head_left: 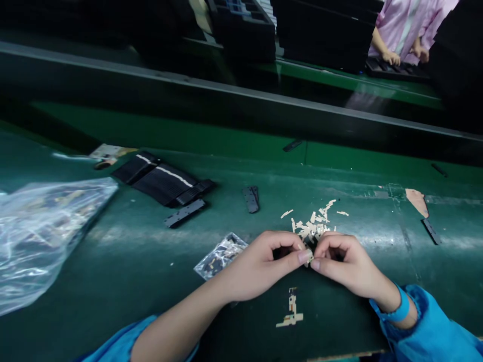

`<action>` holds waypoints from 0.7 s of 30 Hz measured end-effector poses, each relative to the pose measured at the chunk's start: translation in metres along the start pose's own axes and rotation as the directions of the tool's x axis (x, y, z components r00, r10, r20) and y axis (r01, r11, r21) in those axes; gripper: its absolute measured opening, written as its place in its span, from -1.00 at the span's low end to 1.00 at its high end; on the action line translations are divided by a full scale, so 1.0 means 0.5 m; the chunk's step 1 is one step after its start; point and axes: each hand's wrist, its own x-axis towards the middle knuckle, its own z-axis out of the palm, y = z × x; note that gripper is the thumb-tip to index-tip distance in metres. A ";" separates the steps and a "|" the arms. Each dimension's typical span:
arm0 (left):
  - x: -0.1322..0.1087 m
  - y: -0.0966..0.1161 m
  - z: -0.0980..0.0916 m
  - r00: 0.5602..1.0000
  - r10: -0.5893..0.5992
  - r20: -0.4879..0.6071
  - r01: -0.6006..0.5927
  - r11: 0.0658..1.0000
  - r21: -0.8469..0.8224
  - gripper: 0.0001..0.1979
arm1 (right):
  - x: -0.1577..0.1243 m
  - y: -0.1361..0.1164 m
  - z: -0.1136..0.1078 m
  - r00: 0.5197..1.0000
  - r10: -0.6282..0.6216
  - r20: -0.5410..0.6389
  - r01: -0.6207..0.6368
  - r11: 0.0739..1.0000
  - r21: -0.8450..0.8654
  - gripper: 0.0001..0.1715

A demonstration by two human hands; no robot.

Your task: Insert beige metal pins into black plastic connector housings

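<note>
My left hand (269, 264) pinches a small pale piece (309, 259) between thumb and index finger. From the other side my right hand (345, 261), with a blue band at the wrist, has its thumb and index finger closed at the same piece. The fingers cover most of it, so its exact kind is hidden. Just beyond the fingertips lies a loose pile of small cream-coloured strips (311, 226). Nearer to me, a flat cream flexible circuit piece (292, 311) rests on the green table. A clear bag of small parts (222, 254) sits partly behind my left forearm.
A large clear plastic bag (45, 231) lies at the left. Beside it are stacked black strips (162, 178) and a loose black bar (184, 213). More black pieces (251, 199) lie mid-table. Across the rail (226, 90), a person in pink (405, 30) handles a dark tray.
</note>
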 end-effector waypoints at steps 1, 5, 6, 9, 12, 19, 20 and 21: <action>0.001 -0.001 0.001 1.000 -0.004 0.025 0.004 1.000 -0.005 -0.71 | -0.002 0.003 0.002 1.000 0.005 0.015 -0.005 1.000 0.008 -0.84; 0.004 -0.012 0.014 0.998 -0.038 -0.059 0.039 0.999 0.009 -0.74 | -0.007 0.013 0.005 1.000 -0.015 -0.007 0.015 0.999 0.037 -0.85; 0.005 -0.015 0.019 0.991 -0.034 -0.128 0.038 0.999 0.030 -0.75 | -0.008 0.015 0.006 0.999 -0.027 -0.033 0.028 0.999 0.023 -0.85; 0.003 -0.023 0.030 0.960 0.062 -0.271 -0.029 0.992 0.123 -0.84 | -0.008 0.018 0.007 0.992 -0.058 -0.116 0.053 0.997 -0.051 -0.87; -0.002 -0.023 0.034 0.959 0.178 -0.219 -0.138 0.973 0.188 -0.82 | -0.008 0.017 0.008 0.985 -0.078 -0.152 0.062 0.992 -0.107 -0.85; -0.010 -0.029 0.032 0.935 0.330 -0.128 -0.258 0.883 0.392 -0.69 | -0.005 0.006 0.013 0.969 -0.187 -0.159 0.149 0.963 -0.224 -0.76; -0.012 -0.037 0.031 0.925 0.355 -0.133 -0.266 0.857 0.441 -0.67 | -0.003 0.006 0.015 0.967 -0.197 -0.163 0.155 0.958 -0.240 -0.76; -0.013 -0.047 0.029 0.913 0.385 -0.134 -0.275 0.825 0.494 -0.66 | -0.001 0.007 0.018 0.965 -0.203 -0.167 0.158 0.955 -0.251 -0.77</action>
